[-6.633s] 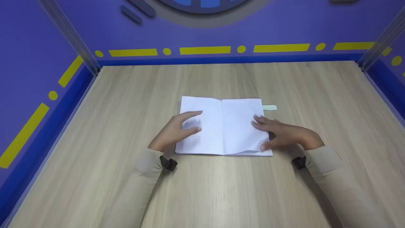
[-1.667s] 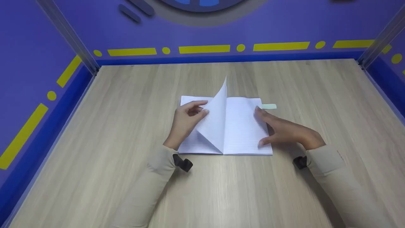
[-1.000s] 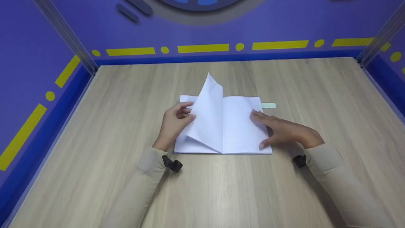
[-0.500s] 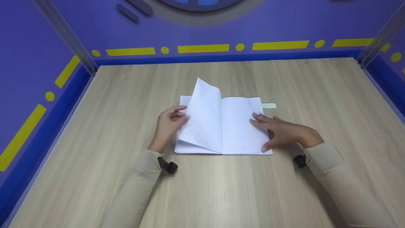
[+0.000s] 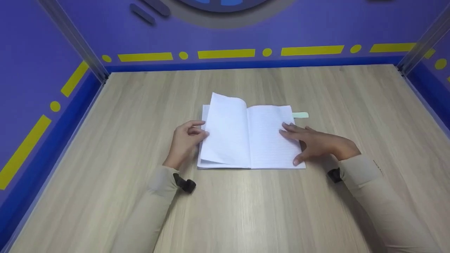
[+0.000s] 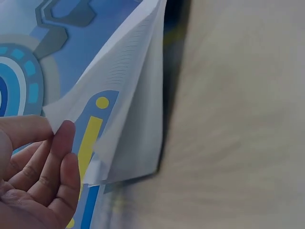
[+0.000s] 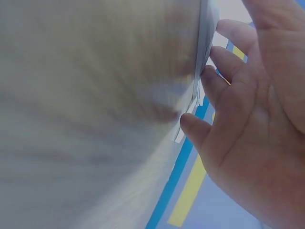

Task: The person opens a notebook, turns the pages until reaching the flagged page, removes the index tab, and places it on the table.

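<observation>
An open notebook with white lined pages lies on the table. My left hand is at its left side, pinching the outer edge of a raised page between thumb and finger. In the left wrist view the page bends up from the sheets beneath, its corner held in the left hand, whose other fingers curl loosely. My right hand rests with spread fingers on the right page's outer edge. The right wrist view shows the right hand's fingertips along the notebook's side.
A pale green tab sticks out from the notebook's right edge near the top. The wood-grain table is bordered by purple-blue panels with yellow markings at the back and both sides. Each wrist carries a small black camera mount.
The left hand has lifted a page and drawn it leftward from near the spine, lowering it over the left side. The right hand has stayed at the right page with small finger shifts.
</observation>
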The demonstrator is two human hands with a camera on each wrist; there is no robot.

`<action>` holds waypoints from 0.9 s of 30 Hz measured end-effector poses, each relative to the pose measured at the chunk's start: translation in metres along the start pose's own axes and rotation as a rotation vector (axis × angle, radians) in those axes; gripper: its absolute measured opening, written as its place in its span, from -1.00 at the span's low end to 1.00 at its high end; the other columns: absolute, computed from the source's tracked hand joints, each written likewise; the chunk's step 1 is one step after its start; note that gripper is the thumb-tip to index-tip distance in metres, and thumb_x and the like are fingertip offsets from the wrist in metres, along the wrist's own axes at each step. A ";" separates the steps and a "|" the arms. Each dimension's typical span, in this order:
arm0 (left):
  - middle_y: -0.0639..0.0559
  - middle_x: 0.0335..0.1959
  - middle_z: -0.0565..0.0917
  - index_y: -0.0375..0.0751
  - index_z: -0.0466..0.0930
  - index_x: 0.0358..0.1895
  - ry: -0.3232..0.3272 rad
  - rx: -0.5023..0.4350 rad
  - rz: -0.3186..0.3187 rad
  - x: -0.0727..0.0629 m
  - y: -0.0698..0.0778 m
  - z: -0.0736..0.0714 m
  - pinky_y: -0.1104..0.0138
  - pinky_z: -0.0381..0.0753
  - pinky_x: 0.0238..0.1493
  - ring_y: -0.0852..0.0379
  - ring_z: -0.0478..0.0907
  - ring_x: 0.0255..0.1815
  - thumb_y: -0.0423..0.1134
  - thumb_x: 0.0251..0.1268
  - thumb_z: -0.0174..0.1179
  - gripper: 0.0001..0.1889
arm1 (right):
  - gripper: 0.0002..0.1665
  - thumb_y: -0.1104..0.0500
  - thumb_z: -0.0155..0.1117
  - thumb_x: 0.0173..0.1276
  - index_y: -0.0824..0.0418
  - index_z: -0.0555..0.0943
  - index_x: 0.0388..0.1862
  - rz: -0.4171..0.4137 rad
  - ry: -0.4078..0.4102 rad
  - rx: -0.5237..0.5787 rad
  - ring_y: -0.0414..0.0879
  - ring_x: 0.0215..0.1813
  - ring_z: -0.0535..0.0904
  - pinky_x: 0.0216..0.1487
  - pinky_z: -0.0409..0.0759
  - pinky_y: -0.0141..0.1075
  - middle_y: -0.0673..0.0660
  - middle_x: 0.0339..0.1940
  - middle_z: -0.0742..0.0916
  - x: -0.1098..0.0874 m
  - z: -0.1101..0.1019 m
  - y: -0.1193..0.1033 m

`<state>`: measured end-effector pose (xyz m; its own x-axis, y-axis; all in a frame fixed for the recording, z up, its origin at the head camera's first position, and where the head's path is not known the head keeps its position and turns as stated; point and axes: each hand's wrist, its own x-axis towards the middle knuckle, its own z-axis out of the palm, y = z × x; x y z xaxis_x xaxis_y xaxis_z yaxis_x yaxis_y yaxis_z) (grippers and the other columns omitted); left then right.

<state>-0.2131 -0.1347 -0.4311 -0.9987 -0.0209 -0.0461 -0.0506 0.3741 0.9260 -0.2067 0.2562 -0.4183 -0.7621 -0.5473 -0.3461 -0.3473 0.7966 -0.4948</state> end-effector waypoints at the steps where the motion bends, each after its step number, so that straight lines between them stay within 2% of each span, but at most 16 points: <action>1: -0.08 -0.25 0.73 -0.14 0.61 0.08 -0.006 0.004 -0.004 0.000 0.000 -0.001 0.33 0.59 -0.06 0.08 0.65 -0.17 -0.33 0.13 0.34 -0.61 | 0.31 -0.18 0.52 -0.07 0.05 0.00 0.56 0.004 -0.001 -0.002 0.14 0.61 -0.24 0.51 -0.29 0.19 0.14 0.61 -0.06 0.000 0.000 0.001; 9: -0.12 -0.03 0.64 -0.19 0.55 0.17 -0.061 0.015 0.038 0.000 -0.004 -0.004 0.36 0.61 -0.11 0.04 0.62 -0.10 -0.39 0.11 0.33 -0.52 | 0.30 -0.18 0.53 -0.08 0.07 0.02 0.56 0.009 0.000 0.029 0.19 0.60 -0.26 0.49 -0.25 0.23 0.16 0.61 -0.05 -0.001 0.000 0.001; 12: -0.11 0.12 0.57 -0.20 0.53 0.20 -0.081 0.042 0.089 0.001 -0.006 -0.004 0.29 0.59 0.05 0.00 0.59 0.03 -0.42 0.10 0.33 -0.49 | 0.30 -0.17 0.53 -0.08 0.08 0.03 0.55 0.002 0.001 0.030 0.18 0.60 -0.25 0.50 -0.26 0.22 0.16 0.61 -0.04 0.000 0.001 0.001; 14: -0.11 0.24 0.51 -0.23 0.52 0.21 -0.109 0.072 0.144 0.001 -0.007 -0.004 0.23 0.50 0.23 -0.04 0.51 0.20 -0.44 0.11 0.32 -0.48 | 0.30 -0.18 0.53 -0.08 0.06 0.03 0.55 0.006 0.000 0.030 0.17 0.60 -0.26 0.50 -0.26 0.21 0.14 0.61 -0.05 0.000 0.001 0.001; 17: -0.02 0.41 0.37 -0.21 0.49 0.26 -0.208 0.123 0.195 0.000 -0.008 -0.005 0.17 0.23 0.45 -0.02 0.26 0.45 -0.40 0.14 0.31 -0.46 | 0.30 -0.18 0.53 -0.08 0.05 0.02 0.56 0.007 -0.004 0.031 0.17 0.60 -0.26 0.50 -0.25 0.22 0.13 0.62 -0.06 0.000 0.001 0.001; 20: 0.09 0.48 0.27 -0.12 0.41 0.34 -0.355 0.198 0.187 -0.001 -0.009 -0.006 0.21 -0.01 0.54 0.09 0.02 0.56 -0.31 0.18 0.31 -0.40 | 0.30 -0.17 0.53 -0.08 0.04 0.02 0.56 0.004 -0.003 0.029 0.16 0.60 -0.26 0.51 -0.25 0.21 0.13 0.62 -0.06 0.000 0.001 0.000; 23: 0.14 0.51 0.19 -0.08 0.32 0.41 -0.486 0.274 0.167 -0.001 -0.009 -0.007 0.18 -0.12 0.56 0.13 -0.12 0.59 -0.25 0.19 0.31 -0.33 | 0.30 -0.16 0.54 -0.08 0.04 0.02 0.55 0.001 0.003 0.030 0.14 0.61 -0.26 0.51 -0.26 0.19 0.12 0.62 -0.05 0.000 0.001 0.000; 25: 0.13 0.53 0.13 -0.06 0.27 0.44 -0.540 0.331 0.162 -0.001 -0.009 -0.008 0.15 -0.17 0.57 0.12 -0.18 0.60 -0.24 0.20 0.31 -0.29 | 0.29 -0.16 0.53 -0.08 0.06 0.03 0.55 -0.004 0.007 0.030 0.15 0.60 -0.25 0.51 -0.26 0.19 0.14 0.61 -0.04 -0.001 0.001 0.000; 27: 0.09 0.54 0.10 -0.08 0.23 0.45 -0.566 0.375 0.168 -0.001 -0.009 -0.010 0.14 -0.19 0.57 0.08 -0.19 0.60 -0.26 0.19 0.31 -0.26 | 0.29 -0.16 0.53 -0.07 0.07 0.03 0.55 -0.004 0.003 0.032 0.16 0.60 -0.25 0.51 -0.26 0.19 0.14 0.61 -0.05 -0.002 0.000 0.001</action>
<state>-0.2119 -0.1473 -0.4360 -0.8353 0.5136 -0.1965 0.2091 0.6272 0.7503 -0.2052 0.2574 -0.4183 -0.7625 -0.5495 -0.3416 -0.3326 0.7857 -0.5215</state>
